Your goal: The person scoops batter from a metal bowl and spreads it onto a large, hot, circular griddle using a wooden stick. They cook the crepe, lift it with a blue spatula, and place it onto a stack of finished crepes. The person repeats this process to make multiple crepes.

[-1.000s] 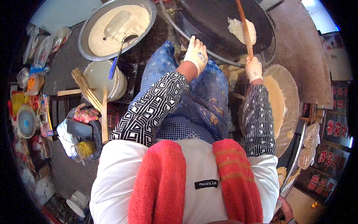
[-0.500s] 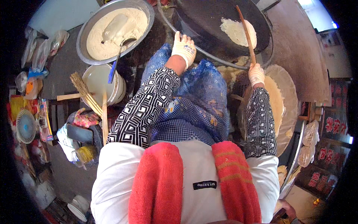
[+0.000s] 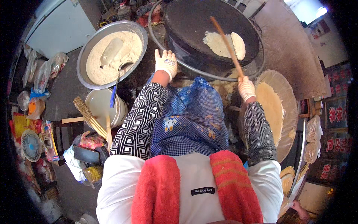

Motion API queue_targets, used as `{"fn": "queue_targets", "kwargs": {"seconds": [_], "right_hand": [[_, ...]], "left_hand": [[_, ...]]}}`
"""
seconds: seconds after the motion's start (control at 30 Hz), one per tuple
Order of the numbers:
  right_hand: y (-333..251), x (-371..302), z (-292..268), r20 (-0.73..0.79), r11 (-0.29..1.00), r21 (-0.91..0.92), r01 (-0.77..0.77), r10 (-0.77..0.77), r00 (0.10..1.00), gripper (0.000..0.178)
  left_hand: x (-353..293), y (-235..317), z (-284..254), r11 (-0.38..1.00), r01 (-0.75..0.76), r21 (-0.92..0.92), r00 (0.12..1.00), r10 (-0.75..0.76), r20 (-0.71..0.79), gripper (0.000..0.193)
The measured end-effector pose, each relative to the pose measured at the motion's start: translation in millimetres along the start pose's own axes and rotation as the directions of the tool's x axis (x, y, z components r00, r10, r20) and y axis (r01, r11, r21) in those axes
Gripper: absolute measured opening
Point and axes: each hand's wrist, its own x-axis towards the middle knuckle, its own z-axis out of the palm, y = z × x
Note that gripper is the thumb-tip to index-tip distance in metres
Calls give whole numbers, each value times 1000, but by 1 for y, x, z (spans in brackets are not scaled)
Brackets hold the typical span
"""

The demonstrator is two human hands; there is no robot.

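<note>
My right hand (image 3: pixel 246 89), in a pale glove, grips the near end of a long wooden stick (image 3: pixel 232 54). The stick's blade slants across batter on a round dark griddle (image 3: pixel 190 35). A thin, ragged-edged patch of batter (image 3: pixel 215 43) lies left of the stick, and a thicker lump (image 3: pixel 238 45) lies to its right. My left hand (image 3: pixel 166 64), gloved with bare fingertips, is empty with fingers apart, close to the metal ring (image 3: pixel 152 30) around the griddle. Left of it, a metal basin (image 3: pixel 82 50) holds pale batter, a clear plastic scoop-like piece (image 3: pixel 112 51) and a blue-handled ladle (image 3: pixel 116 82).
A white bucket (image 3: pixel 122 112) with a straw brush (image 3: pixel 87 116) stands below the basin. Thin round flatbreads (image 3: pixel 271 108) lie on plastic sheeting by my right forearm. A phone (image 3: pixel 86 155) and small fan (image 3: pixel 31 145) are at left. Another person's hand (image 3: pixel 299 211) shows lower right.
The view has shifted. The stick has swung leftward and tilts more over the griddle, with the thick lump showing wider on its right. My left hand's fingers are now more spread.
</note>
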Motion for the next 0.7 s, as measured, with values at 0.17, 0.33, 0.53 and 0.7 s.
{"fn": "queue_targets", "kwargs": {"seconds": [0.17, 0.33, 0.53, 0.7], "right_hand": [[-7, 9, -26, 21, 997, 66, -39, 38, 999, 36], [7, -4, -9, 73, 999, -8, -47, 47, 996, 34], [-19, 14, -23, -14, 999, 31, 28, -28, 1000, 30], [-2, 21, -17, 19, 992, -3, -127, 127, 992, 31]], "left_hand": [[-10, 11, -65, 977, -96, 189, 971, 50, 234, 60], [-32, 101, -29, 961, -277, 3, 957, 276, -86, 59], [-33, 94, -14, 971, -236, 30, 972, 236, 5, 53], [-35, 84, -18, 978, -210, 12, 976, 210, -55, 54]]}}
